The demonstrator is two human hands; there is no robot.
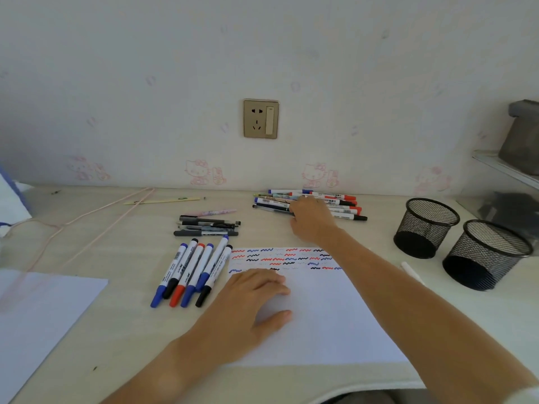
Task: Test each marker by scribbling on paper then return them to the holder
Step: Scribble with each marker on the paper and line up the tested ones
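Left hand (256,295) flat and relaxed on the scribbled paper (320,316), right hand (312,220) beyond the paper on the far marker pile (335,204), grip unclear, two mesh holders (425,228) right of the paper

On the wall ahead of you sits a brass-coloured socket plate (261,118) with a pale switch, and below it a row of faint pink cartoon cat stickers (197,171) runs just above the desk's back edge. Near that back edge, left of centre, a pale yellow stick-like item (163,201) lies flat, with a thin pink cord (96,223) trailing from beside it toward the desk's left edge. At the front left corner you have a spare blank sheet (43,310), and off the right edge a glass shelf (504,167) carries a grey box (520,138).
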